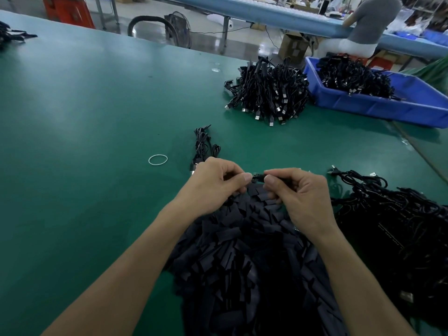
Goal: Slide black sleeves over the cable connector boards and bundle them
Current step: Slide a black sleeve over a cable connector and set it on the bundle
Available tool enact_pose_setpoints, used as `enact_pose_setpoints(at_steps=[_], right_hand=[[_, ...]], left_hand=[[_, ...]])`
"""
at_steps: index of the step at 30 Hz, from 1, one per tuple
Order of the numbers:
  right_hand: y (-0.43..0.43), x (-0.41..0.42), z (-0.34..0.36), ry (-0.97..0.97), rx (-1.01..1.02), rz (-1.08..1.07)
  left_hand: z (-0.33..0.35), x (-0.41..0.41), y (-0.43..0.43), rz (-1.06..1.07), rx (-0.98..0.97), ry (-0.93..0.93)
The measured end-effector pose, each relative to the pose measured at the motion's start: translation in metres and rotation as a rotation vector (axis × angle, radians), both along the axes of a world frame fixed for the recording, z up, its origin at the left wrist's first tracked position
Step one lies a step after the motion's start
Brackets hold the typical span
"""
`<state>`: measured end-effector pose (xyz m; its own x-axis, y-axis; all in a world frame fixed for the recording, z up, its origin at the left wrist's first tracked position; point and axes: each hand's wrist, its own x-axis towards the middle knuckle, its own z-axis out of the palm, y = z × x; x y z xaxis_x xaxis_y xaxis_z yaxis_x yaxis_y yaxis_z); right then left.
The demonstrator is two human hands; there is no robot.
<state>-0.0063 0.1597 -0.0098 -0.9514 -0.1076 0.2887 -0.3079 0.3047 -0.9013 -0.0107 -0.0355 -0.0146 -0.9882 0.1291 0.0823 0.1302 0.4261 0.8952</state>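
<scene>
Board point(257, 176) sits in the gap between the thumbs, pinched from both sides. Left hand point(218, 183) clamps one end, cable point(203, 144) trailing out beyond the knuckles; right hand point(299, 194) pinches what looks like a sleeve point(278, 177), too small to be sure. Best play: keep both level, mouth squared to the board's edge, push straight, no twisting. Sleeve pile point(242, 238) lies just under the grip; band point(157, 159) waits off left.

One rubber band point(158, 155), one blue bin point(378, 110), one sleeve pile point(242, 251), one seated person point(373, 18).
</scene>
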Motion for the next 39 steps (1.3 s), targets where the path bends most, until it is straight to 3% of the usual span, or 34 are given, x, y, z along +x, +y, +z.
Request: enact_pose_setpoints(at_steps=[24, 29, 34, 39], right_hand=[[0.007, -0.002, -0.001, -0.026, 0.069, 0.091], [0.002, 0.000, -0.003, -0.004, 0.037, 0.006], [-0.010, 0.004, -0.010, 0.043, -0.099, -0.286], [-0.025, 0.010, -0.016, 0.084, -0.059, -0.308]], left_hand=[[-0.001, 0.005, 0.003, -0.119, -0.207, 0.162], [-0.004, 0.003, 0.004, -0.094, -0.173, 0.158], [-0.006, 0.002, 0.008, -0.015, -0.100, 0.155], [-0.005, 0.002, 0.008, 0.034, -0.063, 0.168]])
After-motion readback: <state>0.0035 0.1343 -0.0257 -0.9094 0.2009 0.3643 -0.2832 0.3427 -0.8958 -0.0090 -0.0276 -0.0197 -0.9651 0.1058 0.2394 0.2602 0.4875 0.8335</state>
